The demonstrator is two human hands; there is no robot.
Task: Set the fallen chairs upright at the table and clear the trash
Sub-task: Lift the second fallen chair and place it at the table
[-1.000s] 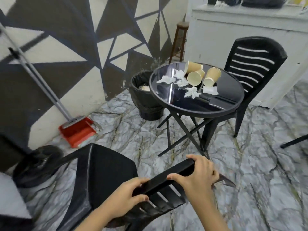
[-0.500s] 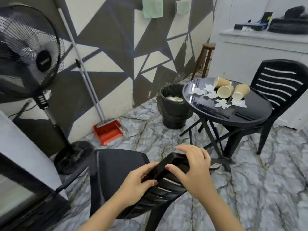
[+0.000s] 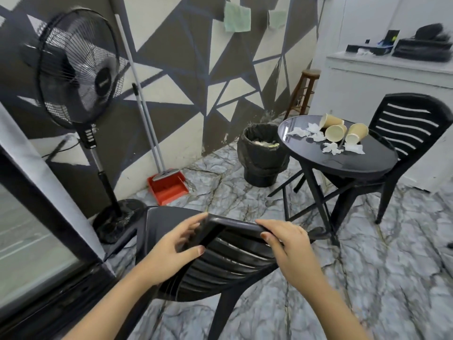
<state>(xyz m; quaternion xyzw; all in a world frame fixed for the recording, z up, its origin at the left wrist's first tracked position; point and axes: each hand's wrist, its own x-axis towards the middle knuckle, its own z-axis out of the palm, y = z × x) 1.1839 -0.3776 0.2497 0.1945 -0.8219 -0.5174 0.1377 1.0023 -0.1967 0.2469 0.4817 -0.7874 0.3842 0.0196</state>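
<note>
Two black chairs are counted. The near chair (image 3: 215,256), well left of the round table (image 3: 343,163), is gripped at its top rail by the left hand (image 3: 169,251), fingers curled around it, and the right hand (image 3: 289,244), closed over it. Three paper cups (image 3: 334,132) and several crumpled tissues (image 3: 331,147) lie on the table; the second chair (image 3: 411,128) stands upright behind it. Against 0.5 s ago, the near chair's backrest has been raised higher.

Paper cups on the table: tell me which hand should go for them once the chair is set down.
Right, probably. The right hand grips the chair backrest on the side nearer the table, where the paper cups lie tipped. The left hand grips the side toward the fan.
</note>
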